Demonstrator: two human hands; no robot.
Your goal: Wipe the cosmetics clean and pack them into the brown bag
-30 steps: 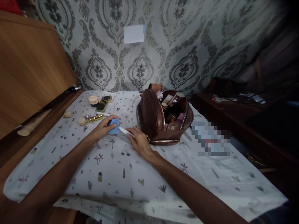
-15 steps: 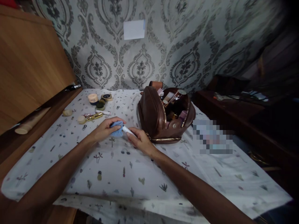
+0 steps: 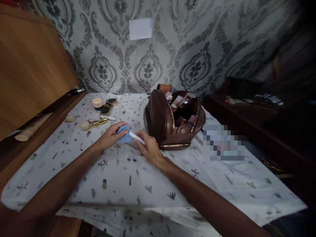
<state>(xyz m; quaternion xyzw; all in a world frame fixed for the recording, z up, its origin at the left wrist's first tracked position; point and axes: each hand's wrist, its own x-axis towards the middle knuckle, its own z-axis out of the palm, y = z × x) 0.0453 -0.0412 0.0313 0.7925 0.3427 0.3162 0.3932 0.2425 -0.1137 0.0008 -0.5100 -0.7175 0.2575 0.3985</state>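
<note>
My left hand (image 3: 112, 135) is closed on a small blue cloth (image 3: 124, 134), pinching it between thumb and fingers. Between the thumb and fingers of my right hand (image 3: 150, 148) is a slim white tube (image 3: 136, 137), tilted, its far end against the cloth. What kind of cosmetic the tube holds does not show. Just beyond my right hand stands a brown toiletry bag (image 3: 159, 115), unzipped, with cosmetics crowded inside. Past my left hand lie a gold lipstick tube (image 3: 99, 122) and a white pen-like tube (image 3: 108, 117).
At the back left are a jar with a peach lid (image 3: 97, 103), a dark green round container (image 3: 106, 109), a square compact (image 3: 112, 101) and a small cream jar (image 3: 85, 125). A wooden cabinet (image 3: 32, 62) borders the left; a blurred-out item (image 3: 223, 143) lies right of the bag.
The blue cloth now covers the tube's far end, where a dark tip showed before. Both hands stay close together; the whole view has shifted slightly.
</note>
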